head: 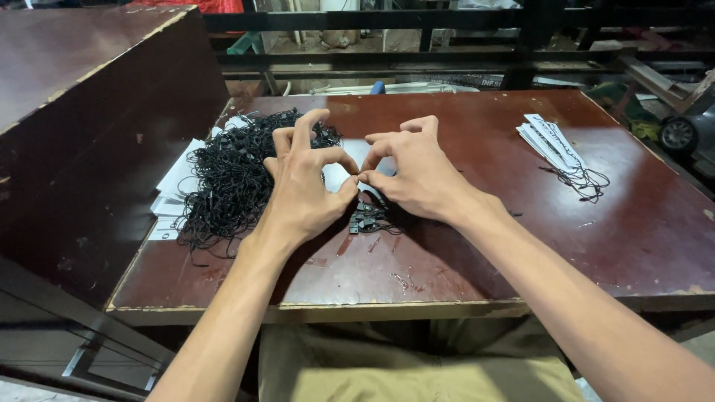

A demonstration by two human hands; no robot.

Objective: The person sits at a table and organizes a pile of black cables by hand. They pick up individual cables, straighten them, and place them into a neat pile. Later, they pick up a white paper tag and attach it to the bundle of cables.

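Left hand (305, 186) and right hand (417, 175) meet thumb-to-forefinger, pinched on a thin black string (359, 181) above the dark red wooden table (477, 246); remaining fingers spread apart. Small black clasps (363, 218) lie beneath; a tangled black string heap (231, 179) lies left.

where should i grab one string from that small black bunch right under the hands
Take it by the small black plastic end of the small bunch of black strings, pinching from above with thumb and forefinger. Those ends lie flat on the table, side by side at the bunch's near left edge, clear of the loops. The left hand and right hand hover just over it.
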